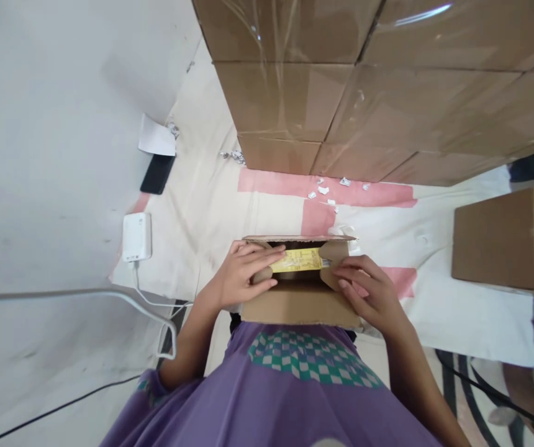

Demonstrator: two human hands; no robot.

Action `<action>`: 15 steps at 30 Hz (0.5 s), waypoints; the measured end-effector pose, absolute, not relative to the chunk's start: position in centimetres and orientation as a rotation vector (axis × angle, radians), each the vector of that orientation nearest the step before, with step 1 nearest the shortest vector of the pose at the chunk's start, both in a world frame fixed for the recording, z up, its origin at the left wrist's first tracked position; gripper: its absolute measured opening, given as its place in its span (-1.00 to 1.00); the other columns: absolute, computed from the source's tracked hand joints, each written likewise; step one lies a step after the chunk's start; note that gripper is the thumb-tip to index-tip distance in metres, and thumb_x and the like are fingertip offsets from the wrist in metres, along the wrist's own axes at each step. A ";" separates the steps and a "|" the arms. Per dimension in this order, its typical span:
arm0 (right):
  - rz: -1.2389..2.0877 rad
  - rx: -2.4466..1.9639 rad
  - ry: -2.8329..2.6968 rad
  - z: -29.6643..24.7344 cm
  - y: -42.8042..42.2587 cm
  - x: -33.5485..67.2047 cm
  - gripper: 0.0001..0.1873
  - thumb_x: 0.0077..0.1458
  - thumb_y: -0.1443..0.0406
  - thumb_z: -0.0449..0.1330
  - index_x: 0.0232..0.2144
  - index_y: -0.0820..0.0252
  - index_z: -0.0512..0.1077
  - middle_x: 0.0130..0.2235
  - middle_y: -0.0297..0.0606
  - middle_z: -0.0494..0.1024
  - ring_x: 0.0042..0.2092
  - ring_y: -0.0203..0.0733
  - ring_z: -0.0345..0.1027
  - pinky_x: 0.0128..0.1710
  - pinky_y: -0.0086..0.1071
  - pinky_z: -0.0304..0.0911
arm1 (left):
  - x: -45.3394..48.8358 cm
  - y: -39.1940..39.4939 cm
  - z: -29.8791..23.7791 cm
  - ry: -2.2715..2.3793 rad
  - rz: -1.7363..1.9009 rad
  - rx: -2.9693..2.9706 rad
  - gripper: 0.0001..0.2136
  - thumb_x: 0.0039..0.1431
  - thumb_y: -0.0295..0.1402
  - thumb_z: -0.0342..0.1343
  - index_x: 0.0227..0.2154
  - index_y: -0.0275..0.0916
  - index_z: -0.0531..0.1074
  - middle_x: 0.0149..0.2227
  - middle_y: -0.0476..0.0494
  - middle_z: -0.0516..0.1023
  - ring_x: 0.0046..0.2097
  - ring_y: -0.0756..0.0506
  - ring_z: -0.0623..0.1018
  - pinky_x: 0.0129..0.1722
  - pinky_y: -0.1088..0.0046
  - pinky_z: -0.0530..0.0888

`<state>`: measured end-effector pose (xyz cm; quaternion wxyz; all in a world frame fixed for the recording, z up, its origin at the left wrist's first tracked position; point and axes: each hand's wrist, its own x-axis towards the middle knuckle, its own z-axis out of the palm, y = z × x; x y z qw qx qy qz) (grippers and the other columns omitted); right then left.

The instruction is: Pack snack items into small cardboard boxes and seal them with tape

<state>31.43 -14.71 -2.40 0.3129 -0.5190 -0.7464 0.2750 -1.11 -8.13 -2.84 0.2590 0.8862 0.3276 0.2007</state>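
An open cardboard box (299,304) sits right in front of me, its long near flap folded out towards my body. Inside lies a yellow printed packet (297,260), partly covered by the side flaps. My left hand (248,273) grips the box's left side, with the small flap between its fingers and thumb; the fingertips reach the packet's left end. On the opposite side, my right hand (364,288) has its bent fingers and thumb closed on the right flap (334,251). The inside below the packet is dark, so its contents are hidden.
Taped cardboard boxes (290,99) are stacked beyond the work area. Another box (495,239) stands at the right. Paper scraps (323,190) lie on the white and pink cloth (267,211). A white plugged-in device (137,236), a dark phone (158,174) and cables are at the left.
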 end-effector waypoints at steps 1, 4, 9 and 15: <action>0.732 -1.377 -1.961 -2.6 -14.8 31.3 -0.79 0.32 0.28 0.15 -0.06 0.09 0.53 -0.04 -0.09 0.50 -0.05 -0.01 0.46 -0.07 -0.09 0.45 | -0.7 -8.0 -2.4 0.914 0.474 2.429 -0.48 0.34 -0.15 0.17 0.33 0.00 0.30 0.27 -0.12 0.48 0.06 -0.18 0.51 0.08 0.20 0.24; 0.743 -1.389 -1.968 -2.7 -14.8 31.3 -0.74 0.32 0.27 0.16 0.03 0.09 0.48 0.03 -0.07 0.44 0.02 0.01 0.44 0.02 -0.05 0.45 | 0.6 -7.7 -1.6 1.001 0.285 2.528 -0.45 0.31 -0.23 0.18 0.33 -0.09 0.29 0.20 -0.14 0.54 0.02 -0.23 0.47 -0.02 0.18 0.25; 0.781 -1.447 -1.978 -2.5 -14.5 31.3 -0.71 0.31 0.24 0.16 0.04 0.08 0.49 0.11 -0.04 0.38 0.09 0.07 0.41 0.06 0.00 0.46 | 1.5 -7.4 -1.5 0.948 0.192 2.609 -0.50 0.22 -0.39 0.17 0.24 -0.11 0.40 0.10 -0.12 0.60 -0.09 -0.22 0.42 -0.13 0.17 0.22; 0.806 -1.397 -1.975 -2.9 -14.6 31.5 -0.75 0.32 0.25 0.14 -0.01 0.09 0.52 0.11 -0.04 0.35 0.05 0.02 0.41 0.04 -0.03 0.47 | 1.6 -7.7 -1.5 1.006 0.267 2.584 -0.53 0.21 -0.42 0.15 0.19 -0.08 0.44 0.12 -0.08 0.60 -0.11 -0.20 0.43 -0.14 0.17 0.21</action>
